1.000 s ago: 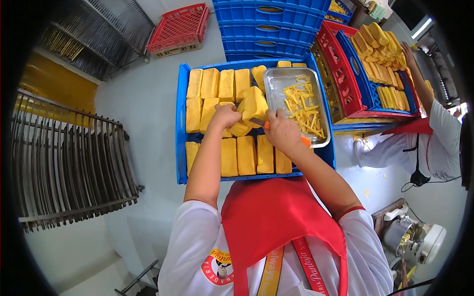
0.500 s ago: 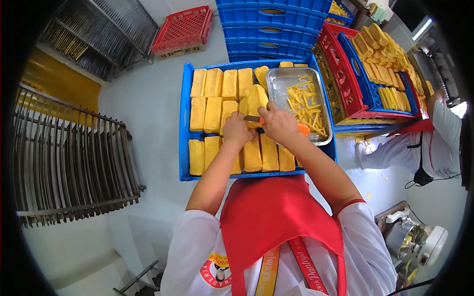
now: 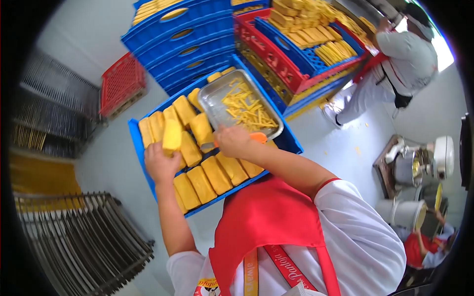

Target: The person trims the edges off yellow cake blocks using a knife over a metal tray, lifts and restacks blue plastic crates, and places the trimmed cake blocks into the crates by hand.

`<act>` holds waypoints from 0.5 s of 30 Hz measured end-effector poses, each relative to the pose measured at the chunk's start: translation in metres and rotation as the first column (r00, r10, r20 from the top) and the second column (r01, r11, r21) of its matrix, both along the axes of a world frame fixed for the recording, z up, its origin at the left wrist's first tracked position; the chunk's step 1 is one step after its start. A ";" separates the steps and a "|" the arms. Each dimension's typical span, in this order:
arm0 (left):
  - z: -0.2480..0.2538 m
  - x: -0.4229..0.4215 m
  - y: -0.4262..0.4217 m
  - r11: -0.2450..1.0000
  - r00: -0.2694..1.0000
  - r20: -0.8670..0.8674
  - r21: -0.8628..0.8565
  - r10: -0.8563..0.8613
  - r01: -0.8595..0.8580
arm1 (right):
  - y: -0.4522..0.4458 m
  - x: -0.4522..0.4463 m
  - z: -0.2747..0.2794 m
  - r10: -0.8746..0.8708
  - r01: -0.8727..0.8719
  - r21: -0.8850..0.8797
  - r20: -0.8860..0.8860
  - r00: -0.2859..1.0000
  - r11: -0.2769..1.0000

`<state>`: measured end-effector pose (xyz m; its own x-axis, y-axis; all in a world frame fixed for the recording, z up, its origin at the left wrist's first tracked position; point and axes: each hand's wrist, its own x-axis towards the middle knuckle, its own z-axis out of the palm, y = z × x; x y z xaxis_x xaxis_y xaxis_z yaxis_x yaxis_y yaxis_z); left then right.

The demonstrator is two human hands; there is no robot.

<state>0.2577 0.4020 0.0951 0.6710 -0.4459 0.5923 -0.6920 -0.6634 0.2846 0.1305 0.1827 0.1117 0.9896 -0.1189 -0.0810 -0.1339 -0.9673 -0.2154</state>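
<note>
My left hand (image 3: 162, 162) is closed round a yellow loaf (image 3: 172, 134) above the left part of a blue crate (image 3: 291, 143). An orange-handled knife (image 3: 258, 136) is gripped in my right hand (image 3: 234, 141), its blade pointing left beside another loaf (image 3: 202, 129). Rows of yellow loaves (image 3: 201, 184) lie in the crate. A metal tray (image 3: 210, 99) rests across the crate's right part, just beyond my right hand, holding thin yellow strips (image 3: 245, 109).
Stacked blue crates (image 3: 187, 49) rise beyond the crate. Red and blue crates (image 3: 296, 79) with yellow pieces stand at upper right, near a person (image 3: 405, 54). A rack (image 3: 89, 241) is lower left, a mixer (image 3: 414, 163) right, another person (image 3: 424, 249) lower right.
The view has turned and shifted. My hands have moved apart; my left hand now holds a loaf over the left side, while the knife stays in my right hand.
</note>
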 end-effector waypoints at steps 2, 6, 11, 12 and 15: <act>-0.003 -0.003 0.005 0.976 0.999 0.004 0.213 0.040 -0.040 | 0.000 -0.007 0.001 -0.061 0.061 0.030 0.004 0.998 0.998; -0.048 -0.004 0.015 0.983 0.958 -0.267 0.113 -0.109 0.143 | -0.018 -0.029 0.014 -0.152 0.158 0.142 -0.055 0.987 0.977; -0.087 0.040 0.006 0.941 0.918 -0.392 0.328 0.056 0.082 | -0.045 -0.068 0.011 -0.166 0.185 0.112 -0.160 0.973 0.976; -0.073 0.045 -0.003 0.944 0.865 -0.479 0.328 0.147 0.022 | -0.048 -0.073 0.006 -0.225 0.241 0.099 -0.150 0.963 0.965; -0.030 0.048 -0.025 0.992 0.523 -0.851 -0.099 -0.046 -0.074 | -0.062 -0.085 0.000 -0.239 0.252 0.054 -0.174 0.955 0.966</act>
